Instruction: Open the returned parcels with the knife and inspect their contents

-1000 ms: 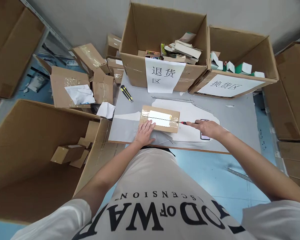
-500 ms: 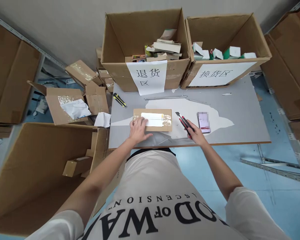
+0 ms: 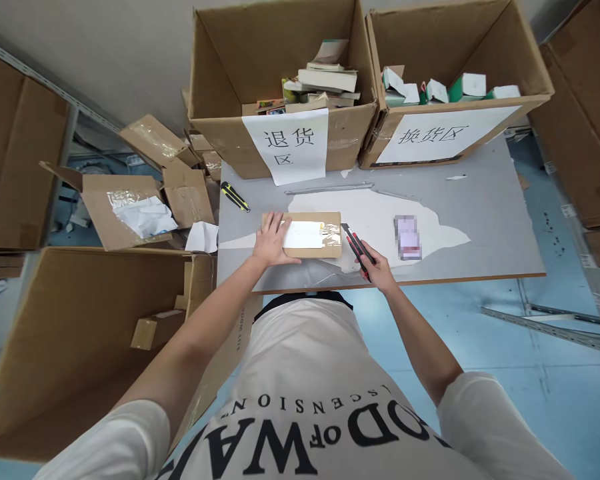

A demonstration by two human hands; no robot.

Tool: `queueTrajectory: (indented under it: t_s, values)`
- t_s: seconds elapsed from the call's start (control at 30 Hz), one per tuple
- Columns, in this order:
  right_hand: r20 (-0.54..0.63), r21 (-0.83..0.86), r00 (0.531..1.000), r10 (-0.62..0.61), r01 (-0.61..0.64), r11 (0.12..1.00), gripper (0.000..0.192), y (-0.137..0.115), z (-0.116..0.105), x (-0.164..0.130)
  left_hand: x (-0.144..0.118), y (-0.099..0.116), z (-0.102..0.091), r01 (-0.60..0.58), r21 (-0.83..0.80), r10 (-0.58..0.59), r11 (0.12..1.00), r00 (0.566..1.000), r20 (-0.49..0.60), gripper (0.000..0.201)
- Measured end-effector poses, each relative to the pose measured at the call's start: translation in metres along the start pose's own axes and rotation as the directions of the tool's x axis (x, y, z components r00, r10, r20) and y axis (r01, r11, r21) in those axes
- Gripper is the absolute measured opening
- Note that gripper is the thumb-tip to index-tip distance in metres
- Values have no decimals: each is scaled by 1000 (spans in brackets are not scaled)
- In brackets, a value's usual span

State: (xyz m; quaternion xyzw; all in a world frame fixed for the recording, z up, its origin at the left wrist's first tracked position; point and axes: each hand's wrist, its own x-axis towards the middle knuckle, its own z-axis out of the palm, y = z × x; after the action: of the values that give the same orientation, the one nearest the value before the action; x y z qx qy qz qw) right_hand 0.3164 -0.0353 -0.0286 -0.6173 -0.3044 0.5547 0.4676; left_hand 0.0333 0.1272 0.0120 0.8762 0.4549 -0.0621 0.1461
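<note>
A small taped cardboard box [image 3: 333, 232] with a white label [image 3: 303, 235] lies on the table. My left hand [image 3: 271, 242] grips its left end, fingers over the top and thumb along the near side. My right hand [image 3: 377, 268] is closed around a black and red utility knife [image 3: 356, 245]. The knife's blade end points up and left, right by the box's right end; whether it touches cannot be made out. A phone [image 3: 407, 238] lies to the right of the knife.
A yellow and black utility knife [image 3: 235, 197] lies at the table's [image 3: 495, 220] left. Behind stand two large cartons, one with books [image 3: 327, 80], one with green-white boxes [image 3: 467, 87]. Opened cartons [image 3: 100, 193] and a big carton [image 3: 95, 313] stand at the left.
My right hand has brought the utility knife left, up to the box's right end. My left hand has shifted further over the box's left end. The camera view has tilted slightly.
</note>
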Motion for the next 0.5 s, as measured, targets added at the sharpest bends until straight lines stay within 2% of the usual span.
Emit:
queueTrajectory:
  t_s: [0.27, 0.5]
  values:
    - [110, -47, 993, 41, -37, 998, 71, -2, -20, 0, 1, -1, 5, 32, -46, -33, 998, 999, -35, 125]
    - [221, -140, 970, 107, -77, 987, 67, -5, -38, -23, 2, -2, 6, 42, -61, -43, 997, 999, -26, 124]
